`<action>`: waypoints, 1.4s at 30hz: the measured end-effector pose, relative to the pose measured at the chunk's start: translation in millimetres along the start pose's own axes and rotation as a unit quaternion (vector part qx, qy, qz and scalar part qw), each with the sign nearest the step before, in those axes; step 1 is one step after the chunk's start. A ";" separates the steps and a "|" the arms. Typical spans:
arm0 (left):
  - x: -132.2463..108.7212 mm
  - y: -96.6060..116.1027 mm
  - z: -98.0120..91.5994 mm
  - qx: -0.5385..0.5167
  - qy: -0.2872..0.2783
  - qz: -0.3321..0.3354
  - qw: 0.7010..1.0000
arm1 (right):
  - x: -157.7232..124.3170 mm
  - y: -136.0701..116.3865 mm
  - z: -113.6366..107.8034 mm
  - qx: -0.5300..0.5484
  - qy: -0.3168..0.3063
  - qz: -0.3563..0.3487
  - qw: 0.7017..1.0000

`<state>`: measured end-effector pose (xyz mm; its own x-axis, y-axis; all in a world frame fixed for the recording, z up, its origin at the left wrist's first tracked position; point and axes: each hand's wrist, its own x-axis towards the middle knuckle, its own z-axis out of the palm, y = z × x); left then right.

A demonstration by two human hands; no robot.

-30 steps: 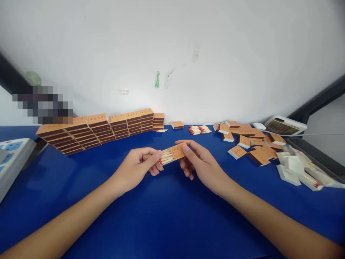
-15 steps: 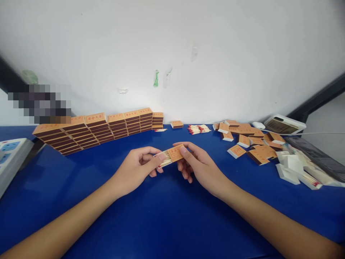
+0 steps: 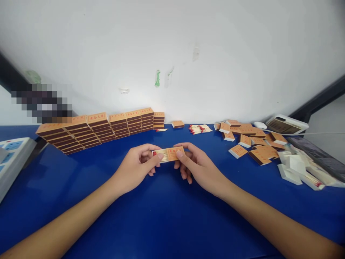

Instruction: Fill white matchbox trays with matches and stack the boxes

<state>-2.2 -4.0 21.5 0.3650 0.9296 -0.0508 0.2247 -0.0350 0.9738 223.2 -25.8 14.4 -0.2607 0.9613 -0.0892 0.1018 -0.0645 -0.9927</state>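
Both hands hold one orange matchbox just above the blue table, at the centre of the view. My left hand pinches the white inner tray, where red-tipped matches show at its left end. My right hand grips the orange sleeve with thumb and fingers. The tray sticks out of the sleeve only a short way.
Stacked rows of orange matchboxes line the wall at back left. A single box and a pile of loose matches lie behind. Loose sleeves and white trays are heaped at right. A power strip sits far left.
The tray has slid further into the sleeve; less of the matches shows. The box has turned from tilted to nearly level, and both hands have come closer together.
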 end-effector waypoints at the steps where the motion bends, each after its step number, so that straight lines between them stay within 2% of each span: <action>1: 0.5 -0.9 -0.6 0.001 0.002 0.001 1.000 | -0.4 0.3 -0.6 -0.009 -0.005 -0.005 1.000; 11: 3.0 3.0 -7.1 -0.020 0.012 0.005 1.000 | 1.9 -6.5 -14.1 -0.102 -0.025 -0.031 0.994; 22: 4.2 1.5 -11.7 -0.033 0.020 0.003 0.999 | 2.3 -11.8 -20.2 -0.130 -0.028 -0.070 0.989; 32: 2.7 3.4 -10.0 -0.043 0.024 -0.012 0.999 | 6.0 -12.3 -26.6 -0.124 -0.043 -0.065 0.989; 36: 4.4 3.8 -14.5 -0.046 0.055 -0.020 0.997 | 10.9 -9.3 -35.4 -0.116 -0.029 -0.068 0.991; 39: 6.6 2.9 -20.5 -0.007 0.088 -0.001 0.996 | 16.9 -7.9 -49.2 -0.136 0.014 -0.080 0.987; 42: 7.0 -0.8 -20.4 0.110 0.089 0.036 0.989 | 18.9 -9.2 -54.6 -0.160 0.032 -0.088 0.983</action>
<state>-18.3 10.0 24.8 0.2266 0.9710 0.0758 0.4025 -0.1642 0.9006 269.8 7.5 26.3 -0.2406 0.9658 0.0970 0.3605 0.1817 -0.9149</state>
